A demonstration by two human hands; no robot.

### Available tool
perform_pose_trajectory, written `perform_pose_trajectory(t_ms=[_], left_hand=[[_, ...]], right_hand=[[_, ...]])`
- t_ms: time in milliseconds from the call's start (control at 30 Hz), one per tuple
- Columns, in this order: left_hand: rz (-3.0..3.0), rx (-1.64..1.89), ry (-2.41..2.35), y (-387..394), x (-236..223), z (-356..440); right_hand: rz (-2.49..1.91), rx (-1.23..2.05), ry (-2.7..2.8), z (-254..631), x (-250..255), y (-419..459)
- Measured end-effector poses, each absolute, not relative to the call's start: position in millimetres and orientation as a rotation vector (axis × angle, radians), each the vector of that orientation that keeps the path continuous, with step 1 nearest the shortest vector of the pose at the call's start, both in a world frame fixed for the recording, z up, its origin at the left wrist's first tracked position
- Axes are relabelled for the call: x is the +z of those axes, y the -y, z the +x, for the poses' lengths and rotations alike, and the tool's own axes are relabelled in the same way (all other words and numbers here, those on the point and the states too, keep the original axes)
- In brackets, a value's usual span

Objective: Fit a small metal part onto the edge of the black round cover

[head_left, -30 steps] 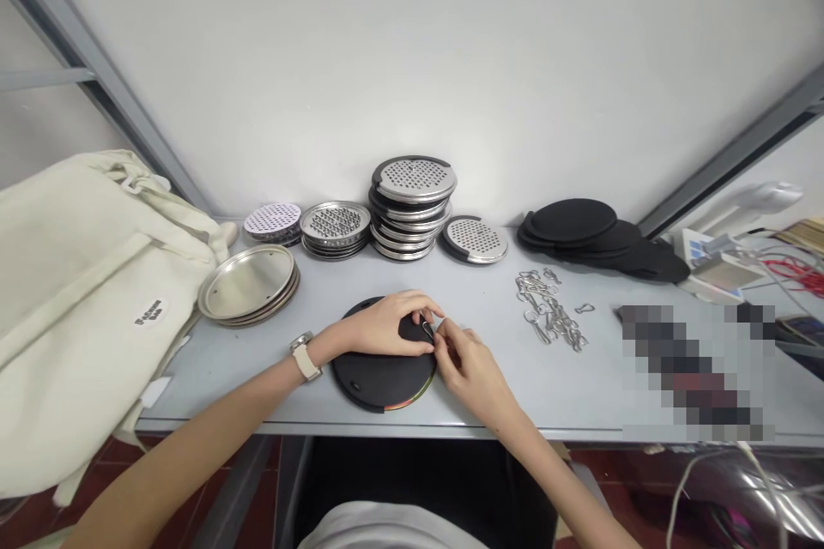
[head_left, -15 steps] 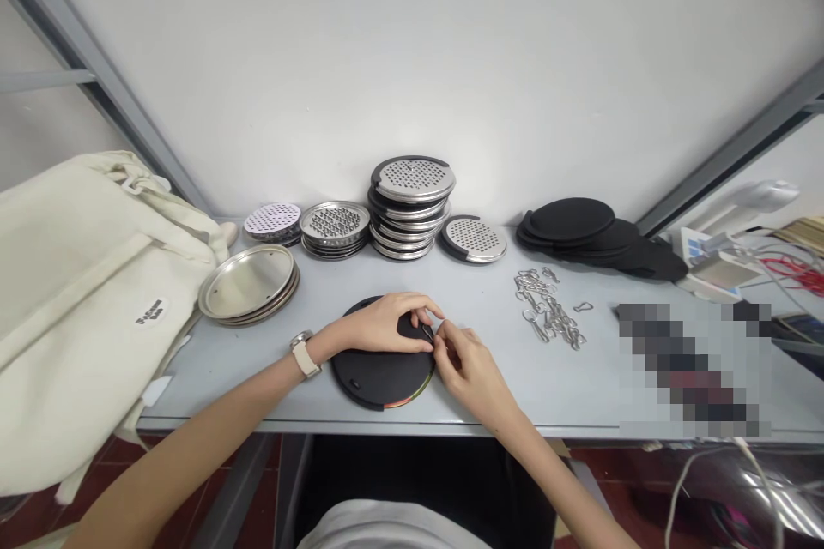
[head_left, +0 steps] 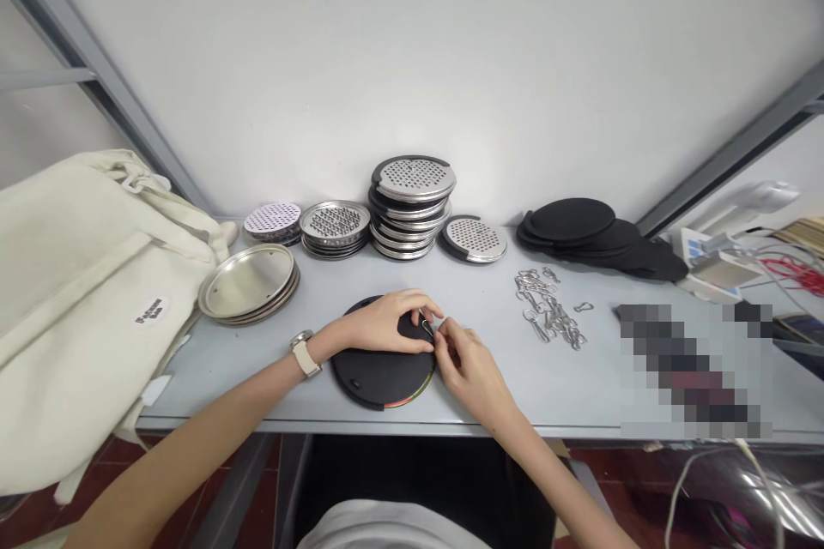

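Your left hand (head_left: 386,322) is clenched on the black disc (head_left: 379,382), its fingers curled over the far edge. The disc lies flat at the middle of the worktop (head_left: 270,382), close to the front edge. Your right hand (head_left: 473,369) sits just beside the left, thumb and forefinger pinched on a small wire clip (head_left: 426,328) at the disc's rim; your fingers partly hide the clip. A watch (head_left: 302,354) circles your left wrist.

Toward the back edge, from the left, you have steel plates (head_left: 245,281), stacked graters (head_left: 412,180) and a pile of black discs (head_left: 572,220). A heap of metal clasps (head_left: 547,309) lies to the right of your hands, and a canvas bag (head_left: 83,292) slumps over the left end.
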State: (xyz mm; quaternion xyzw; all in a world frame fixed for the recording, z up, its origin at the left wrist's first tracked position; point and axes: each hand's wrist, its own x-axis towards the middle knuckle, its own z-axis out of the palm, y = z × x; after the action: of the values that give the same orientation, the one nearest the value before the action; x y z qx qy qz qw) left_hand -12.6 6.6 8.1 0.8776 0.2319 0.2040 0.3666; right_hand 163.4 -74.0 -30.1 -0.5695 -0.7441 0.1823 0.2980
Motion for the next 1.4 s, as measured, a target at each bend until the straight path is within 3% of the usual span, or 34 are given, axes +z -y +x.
perform_pose_trajectory(t_ms=[1400], left_hand=[[2.151, 0.473, -0.521, -6.9, 9.9, -12.4]], right_hand=[[-1.508, 0.441, 1.999, 167.2, -29.8, 77.7]])
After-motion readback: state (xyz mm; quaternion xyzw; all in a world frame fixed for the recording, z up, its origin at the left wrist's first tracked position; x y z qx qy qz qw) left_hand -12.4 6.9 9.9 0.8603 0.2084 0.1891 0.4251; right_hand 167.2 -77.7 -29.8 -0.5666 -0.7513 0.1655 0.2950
